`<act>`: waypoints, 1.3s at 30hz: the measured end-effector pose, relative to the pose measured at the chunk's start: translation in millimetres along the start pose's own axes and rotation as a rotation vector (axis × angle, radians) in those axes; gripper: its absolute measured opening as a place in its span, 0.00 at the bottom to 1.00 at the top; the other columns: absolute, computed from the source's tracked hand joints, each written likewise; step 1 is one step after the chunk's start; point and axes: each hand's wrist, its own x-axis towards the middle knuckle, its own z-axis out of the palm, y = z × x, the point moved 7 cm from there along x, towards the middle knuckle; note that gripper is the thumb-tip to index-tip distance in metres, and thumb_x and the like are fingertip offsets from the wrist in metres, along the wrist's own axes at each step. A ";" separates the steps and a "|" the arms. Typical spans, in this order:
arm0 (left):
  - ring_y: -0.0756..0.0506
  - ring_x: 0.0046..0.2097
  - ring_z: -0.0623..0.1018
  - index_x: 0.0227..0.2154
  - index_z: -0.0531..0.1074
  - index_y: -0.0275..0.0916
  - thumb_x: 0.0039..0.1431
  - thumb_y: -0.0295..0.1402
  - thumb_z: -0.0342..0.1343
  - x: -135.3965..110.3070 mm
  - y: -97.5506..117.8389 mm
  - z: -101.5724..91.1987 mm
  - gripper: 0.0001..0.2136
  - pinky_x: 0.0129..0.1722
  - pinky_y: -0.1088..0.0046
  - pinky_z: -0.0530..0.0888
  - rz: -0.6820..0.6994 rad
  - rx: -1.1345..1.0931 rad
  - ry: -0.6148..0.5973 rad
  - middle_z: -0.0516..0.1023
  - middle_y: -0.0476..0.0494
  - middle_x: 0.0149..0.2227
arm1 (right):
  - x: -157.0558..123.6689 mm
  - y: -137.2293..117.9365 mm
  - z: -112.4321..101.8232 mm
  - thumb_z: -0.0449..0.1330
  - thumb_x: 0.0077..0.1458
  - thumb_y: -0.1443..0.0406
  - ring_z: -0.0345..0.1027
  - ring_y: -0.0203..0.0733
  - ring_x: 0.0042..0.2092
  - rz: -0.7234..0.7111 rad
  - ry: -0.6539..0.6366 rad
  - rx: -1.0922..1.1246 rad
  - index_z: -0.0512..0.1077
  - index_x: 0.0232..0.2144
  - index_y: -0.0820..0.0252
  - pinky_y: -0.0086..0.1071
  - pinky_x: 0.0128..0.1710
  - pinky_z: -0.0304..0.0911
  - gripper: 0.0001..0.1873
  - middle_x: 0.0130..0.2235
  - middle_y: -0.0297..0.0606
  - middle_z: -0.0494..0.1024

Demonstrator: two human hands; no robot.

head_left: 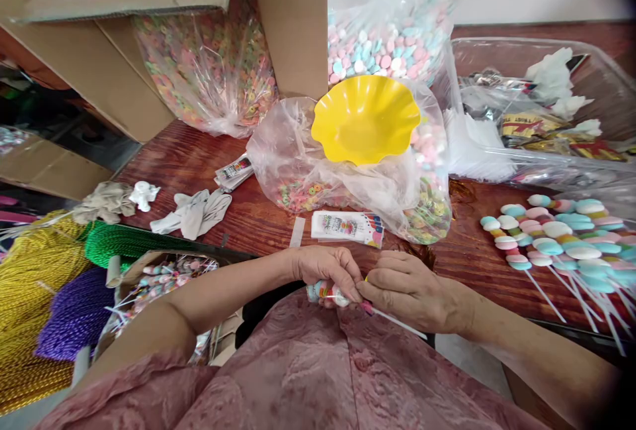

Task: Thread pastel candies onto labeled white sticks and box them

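Close to my body, at the table's front edge, my left hand (330, 274) is closed around a candy skewer (325, 291), pastel sweets threaded on a white stick inside a printed clear wrapper. Its stick points right and down. My right hand (415, 291) pinches at the wrapper's gathered neck, with fingertips meeting those of the left. A tiny bit of yellow shows between the fingers; its kind is hidden. Just beyond the hands lies a stack of printed wrappers (346, 228). Unwrapped candy skewers (551, 234) lie in a pile to the right, sticks toward me.
A yellow wavy bowl (365, 118) rests on open bags of sweets (308, 185). Behind stand a cardboard box (288, 26) with bagged candy rings and a bag of pastel candies (392, 46). A clear bin (536, 46) is at right. Gloves (191, 213) and cord bundles (74, 311) are left.
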 end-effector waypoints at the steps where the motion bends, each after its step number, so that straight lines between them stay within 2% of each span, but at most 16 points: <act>1: 0.50 0.15 0.71 0.22 0.79 0.34 0.36 0.31 0.71 -1.4 1.4 2.3 0.09 0.13 0.78 0.68 -0.004 0.016 -0.014 0.78 0.45 0.18 | 1.0 3.4 1.5 0.51 0.64 0.70 0.63 0.38 0.31 0.020 -0.008 0.025 0.70 0.44 0.63 0.34 0.32 0.59 0.10 0.29 0.36 0.73; 6: 0.49 0.17 0.73 0.23 0.79 0.36 0.34 0.38 0.74 -5.1 12.7 4.3 0.14 0.15 0.77 0.69 0.015 0.087 -0.031 0.78 0.46 0.19 | 8.6 6.0 0.6 0.47 0.66 0.68 0.64 0.36 0.30 0.036 0.079 -0.037 0.71 0.34 0.58 0.34 0.30 0.58 0.13 0.30 0.37 0.75; 11: 0.44 0.26 0.78 0.24 0.81 0.37 0.34 0.46 0.73 -24.9 43.2 -17.6 0.19 0.25 0.70 0.75 0.029 0.390 -0.122 0.80 0.44 0.24 | 23.6 -5.3 -10.5 0.50 0.63 0.71 0.68 0.37 0.34 0.002 0.096 -0.177 0.70 0.30 0.59 0.36 0.33 0.56 0.12 0.33 0.38 0.77; 14: 0.47 0.25 0.75 0.25 0.81 0.38 0.40 0.47 0.71 -57.3 82.9 -28.9 0.17 0.25 0.72 0.72 0.228 0.756 0.194 0.78 0.45 0.24 | 27.4 -1.0 -7.2 0.51 0.60 0.72 0.63 0.37 0.28 0.051 0.035 -0.275 0.69 0.30 0.60 0.36 0.30 0.53 0.10 0.27 0.36 0.73; 16: 0.48 0.30 0.74 0.30 0.80 0.39 0.48 0.42 0.68 -88.0 110.0 -12.3 0.12 0.31 0.73 0.72 0.514 1.085 0.555 0.78 0.47 0.28 | 26.8 12.5 -5.2 0.49 0.60 0.72 0.59 0.37 0.26 0.143 0.037 -0.296 0.68 0.30 0.59 0.36 0.29 0.51 0.10 0.25 0.34 0.70; 17: 0.47 0.33 0.75 0.35 0.80 0.40 0.54 0.40 0.64 -97.2 112.1 5.5 0.09 0.35 0.73 0.72 0.607 1.264 0.639 0.78 0.46 0.32 | 25.9 21.9 -6.8 0.48 0.60 0.72 0.58 0.37 0.25 0.210 0.071 -0.276 0.67 0.29 0.58 0.35 0.28 0.51 0.11 0.24 0.34 0.69; 18: 0.47 0.38 0.75 0.39 0.79 0.42 0.61 0.36 0.57 -99.1 107.1 25.6 0.08 0.39 0.71 0.72 0.680 1.443 0.632 0.78 0.44 0.37 | 24.5 31.9 -10.1 0.47 0.60 0.72 0.58 0.37 0.25 0.290 0.124 -0.235 0.66 0.29 0.58 0.34 0.27 0.51 0.11 0.24 0.33 0.68; 19: 0.46 0.40 0.75 0.39 0.78 0.45 0.63 0.33 0.54 -95.1 96.4 45.8 0.08 0.41 0.70 0.72 0.758 1.595 0.520 0.79 0.45 0.40 | 22.9 41.5 -14.4 0.47 0.61 0.72 0.58 0.36 0.25 0.374 0.189 -0.178 0.66 0.29 0.58 0.33 0.27 0.51 0.11 0.24 0.32 0.68; 21: 0.44 0.42 0.76 0.37 0.77 0.45 0.63 0.30 0.52 -77.5 74.2 58.6 0.08 0.43 0.66 0.71 0.759 1.727 0.345 0.79 0.44 0.43 | 20.2 55.0 -20.9 0.49 0.62 0.71 0.60 0.34 0.26 0.530 0.314 -0.018 0.66 0.30 0.58 0.30 0.28 0.53 0.10 0.25 0.30 0.69; 23: 0.44 0.39 0.77 0.37 0.77 0.39 0.63 0.29 0.51 -68.5 79.1 34.8 0.09 0.41 0.66 0.73 0.768 1.552 0.552 0.79 0.41 0.37 | 21.7 57.8 -16.5 0.51 0.63 0.70 0.62 0.32 0.28 0.623 0.362 0.211 0.66 0.30 0.58 0.28 0.30 0.56 0.09 0.26 0.29 0.70; 26: 0.43 0.46 0.78 0.49 0.74 0.39 0.65 0.36 0.52 -85.4 97.7 -7.9 0.14 0.48 0.63 0.74 1.006 1.050 0.844 0.79 0.38 0.47 | 28.9 48.8 9.3 0.52 0.62 0.68 0.61 0.31 0.26 0.656 0.251 0.537 0.66 0.27 0.58 0.25 0.27 0.56 0.11 0.24 0.27 0.68; 29: 0.41 0.56 0.74 0.55 0.71 0.44 0.62 0.43 0.57 -101.6 96.9 -18.2 0.20 0.55 0.61 0.71 1.156 0.841 0.904 0.73 0.38 0.57 | 28.8 48.8 16.6 0.52 0.61 0.69 0.62 0.32 0.26 0.665 0.295 0.441 0.66 0.26 0.58 0.26 0.27 0.58 0.11 0.23 0.28 0.69; 32: 0.41 0.55 0.75 0.57 0.69 0.42 0.61 0.46 0.57 -91.3 76.1 -12.8 0.23 0.52 0.65 0.73 1.011 0.761 0.778 0.76 0.37 0.53 | 33.7 46.6 6.6 0.52 0.60 0.70 0.66 0.36 0.30 0.548 0.475 0.139 0.68 0.30 0.58 0.31 0.33 0.61 0.08 0.27 0.34 0.73; 34: 0.44 0.47 0.78 0.53 0.72 0.39 0.64 0.42 0.55 -88.7 58.4 -8.5 0.19 0.47 0.69 0.73 0.899 0.787 0.751 0.79 0.38 0.46 | 40.9 46.3 12.9 0.52 0.61 0.69 0.68 0.37 0.31 0.527 0.523 0.194 0.70 0.31 0.58 0.31 0.34 0.63 0.08 0.29 0.35 0.75; 37: 0.48 0.39 0.77 0.45 0.76 0.36 0.64 0.35 0.53 -112.0 34.3 -9.3 0.12 0.41 0.74 0.71 0.772 0.979 0.905 0.80 0.41 0.37 | 49.1 46.1 45.2 0.51 0.64 0.67 0.69 0.35 0.30 0.649 0.423 0.503 0.71 0.33 0.57 0.29 0.32 0.65 0.11 0.28 0.33 0.76; 39: 0.49 0.37 0.77 0.41 0.78 0.37 0.62 0.31 0.54 -132.6 7.9 -16.4 0.10 0.39 0.76 0.70 0.556 1.099 0.901 0.80 0.42 0.35 | 47.3 37.8 67.8 0.51 0.65 0.66 0.72 0.37 0.33 0.676 0.265 0.555 0.73 0.38 0.57 0.31 0.35 0.67 0.10 0.33 0.35 0.79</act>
